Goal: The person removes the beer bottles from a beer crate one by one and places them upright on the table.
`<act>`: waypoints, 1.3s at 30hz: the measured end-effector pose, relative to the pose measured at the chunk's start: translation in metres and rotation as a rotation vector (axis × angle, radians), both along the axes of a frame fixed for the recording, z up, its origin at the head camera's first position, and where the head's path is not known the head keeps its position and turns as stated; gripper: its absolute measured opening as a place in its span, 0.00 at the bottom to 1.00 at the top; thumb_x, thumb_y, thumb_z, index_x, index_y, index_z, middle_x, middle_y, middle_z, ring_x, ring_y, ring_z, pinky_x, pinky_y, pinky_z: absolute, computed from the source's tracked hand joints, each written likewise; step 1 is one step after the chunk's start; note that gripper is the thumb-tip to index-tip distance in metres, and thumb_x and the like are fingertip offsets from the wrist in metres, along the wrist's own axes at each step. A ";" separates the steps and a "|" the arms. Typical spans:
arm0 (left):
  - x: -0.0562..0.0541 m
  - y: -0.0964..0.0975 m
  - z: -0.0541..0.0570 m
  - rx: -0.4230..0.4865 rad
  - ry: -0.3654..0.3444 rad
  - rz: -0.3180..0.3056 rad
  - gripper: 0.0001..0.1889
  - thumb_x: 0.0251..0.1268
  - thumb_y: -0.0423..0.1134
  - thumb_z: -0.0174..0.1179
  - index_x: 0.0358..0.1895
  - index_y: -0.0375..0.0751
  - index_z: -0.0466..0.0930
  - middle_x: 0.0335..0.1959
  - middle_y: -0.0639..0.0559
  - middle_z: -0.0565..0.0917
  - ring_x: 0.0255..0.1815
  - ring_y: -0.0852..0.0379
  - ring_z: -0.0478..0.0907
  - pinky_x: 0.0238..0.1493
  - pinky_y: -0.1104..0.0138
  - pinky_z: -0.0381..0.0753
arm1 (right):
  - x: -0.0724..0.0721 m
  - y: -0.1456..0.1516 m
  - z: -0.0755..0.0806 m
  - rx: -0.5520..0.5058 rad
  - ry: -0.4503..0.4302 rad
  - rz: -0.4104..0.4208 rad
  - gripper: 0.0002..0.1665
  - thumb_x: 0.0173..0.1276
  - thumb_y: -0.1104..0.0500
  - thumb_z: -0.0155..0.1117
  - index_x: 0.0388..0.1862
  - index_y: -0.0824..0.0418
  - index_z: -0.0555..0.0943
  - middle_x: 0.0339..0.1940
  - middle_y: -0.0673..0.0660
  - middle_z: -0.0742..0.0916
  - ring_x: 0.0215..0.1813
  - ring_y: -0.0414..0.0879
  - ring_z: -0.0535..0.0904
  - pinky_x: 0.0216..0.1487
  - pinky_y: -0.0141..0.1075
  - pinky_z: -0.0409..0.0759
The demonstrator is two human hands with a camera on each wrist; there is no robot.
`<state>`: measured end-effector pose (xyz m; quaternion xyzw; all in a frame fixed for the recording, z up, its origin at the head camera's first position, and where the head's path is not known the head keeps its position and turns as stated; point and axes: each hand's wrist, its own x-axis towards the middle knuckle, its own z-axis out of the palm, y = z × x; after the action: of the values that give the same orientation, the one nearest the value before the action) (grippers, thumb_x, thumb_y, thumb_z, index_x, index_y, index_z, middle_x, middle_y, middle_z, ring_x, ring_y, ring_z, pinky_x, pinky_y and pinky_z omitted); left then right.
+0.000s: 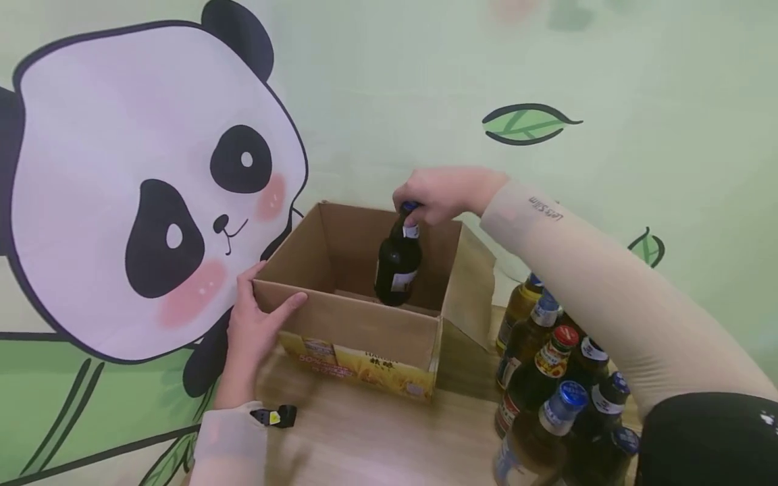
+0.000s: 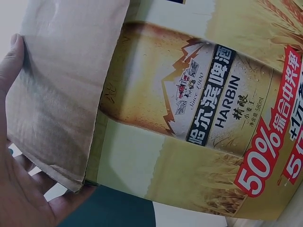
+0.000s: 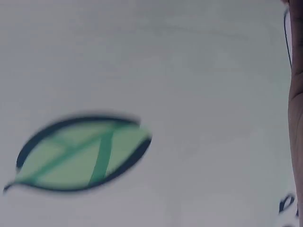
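Note:
In the head view, my right hand (image 1: pixel 446 196) grips a dark beer bottle (image 1: pixel 398 263) by its neck, just under the blue cap. The bottle hangs nearly upright within the opening of a cardboard box (image 1: pixel 358 304), its base below the front rim; whether it touches the floor of the box cannot be told. My left hand (image 1: pixel 258 324) holds the box at its front left corner, thumb on the front face and fingers round the side. Up close in the left wrist view are the left hand (image 2: pixel 23 189) and the printed box (image 2: pixel 199 109). Only the right hand's edge (image 3: pixel 297 109) shows in the right wrist view.
Several capped beer bottles (image 1: pixel 541 378) stand close together on the wooden table (image 1: pixel 358 439), right of the box and under the right forearm. An open flap (image 1: pixel 471 290) sticks out from the box's right side. Behind is a wall covering (image 1: pixel 389 88) with a panda and leaves.

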<state>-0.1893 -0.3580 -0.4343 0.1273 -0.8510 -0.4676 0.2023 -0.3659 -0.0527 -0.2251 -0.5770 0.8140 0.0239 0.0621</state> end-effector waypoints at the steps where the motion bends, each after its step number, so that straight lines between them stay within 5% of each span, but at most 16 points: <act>1: 0.001 -0.002 0.001 0.005 -0.003 0.001 0.53 0.49 0.68 0.71 0.77 0.70 0.51 0.72 0.47 0.68 0.69 0.41 0.66 0.67 0.37 0.64 | 0.004 0.005 0.011 -0.020 0.011 -0.010 0.08 0.72 0.59 0.65 0.42 0.63 0.80 0.35 0.56 0.84 0.37 0.49 0.79 0.42 0.42 0.80; 10: 0.004 -0.014 0.007 -0.001 -0.001 0.003 0.53 0.51 0.66 0.72 0.78 0.69 0.50 0.73 0.47 0.66 0.70 0.41 0.66 0.67 0.37 0.63 | 0.048 0.080 0.097 -0.194 0.186 -0.182 0.09 0.73 0.57 0.65 0.47 0.61 0.83 0.37 0.57 0.86 0.33 0.49 0.78 0.36 0.39 0.78; 17: 0.005 -0.020 0.010 -0.015 -0.006 0.005 0.52 0.52 0.64 0.73 0.78 0.68 0.50 0.74 0.46 0.65 0.71 0.40 0.65 0.69 0.37 0.62 | 0.078 0.134 0.134 -0.328 0.226 -0.377 0.12 0.74 0.54 0.64 0.50 0.60 0.83 0.41 0.58 0.86 0.38 0.50 0.79 0.40 0.28 0.73; 22: 0.004 -0.019 0.007 -0.010 -0.018 0.005 0.52 0.51 0.64 0.73 0.78 0.69 0.50 0.74 0.46 0.66 0.70 0.40 0.65 0.68 0.38 0.62 | 0.088 0.182 0.144 -0.363 0.224 -0.416 0.09 0.72 0.63 0.66 0.48 0.63 0.84 0.40 0.57 0.84 0.33 0.39 0.80 0.37 0.18 0.73; 26: 0.002 -0.022 0.008 -0.008 -0.018 0.002 0.52 0.51 0.64 0.73 0.78 0.69 0.50 0.74 0.46 0.66 0.71 0.40 0.65 0.69 0.38 0.62 | 0.099 0.232 0.138 -0.356 0.224 -0.507 0.09 0.69 0.70 0.65 0.48 0.66 0.83 0.37 0.59 0.86 0.30 0.28 0.80 0.34 0.15 0.75; 30: 0.002 -0.030 0.009 -0.008 -0.018 0.009 0.53 0.52 0.63 0.73 0.78 0.69 0.49 0.74 0.47 0.65 0.72 0.40 0.64 0.69 0.38 0.61 | 0.119 0.270 0.115 -0.389 0.255 -0.598 0.12 0.63 0.75 0.69 0.44 0.66 0.83 0.31 0.59 0.88 0.27 0.28 0.81 0.29 0.18 0.77; 39: 0.007 -0.046 0.005 -0.037 -0.061 0.040 0.53 0.54 0.64 0.71 0.80 0.67 0.46 0.75 0.42 0.63 0.71 0.35 0.63 0.67 0.33 0.59 | 0.156 0.322 0.021 -0.333 0.269 -0.665 0.18 0.46 0.74 0.80 0.34 0.59 0.85 0.24 0.51 0.87 0.21 0.33 0.81 0.21 0.21 0.77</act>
<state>-0.1826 -0.4035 -0.4290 0.1547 -0.8626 -0.4436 0.1877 -0.2101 0.2690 -0.2041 -0.2758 0.9501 -0.0545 -0.1354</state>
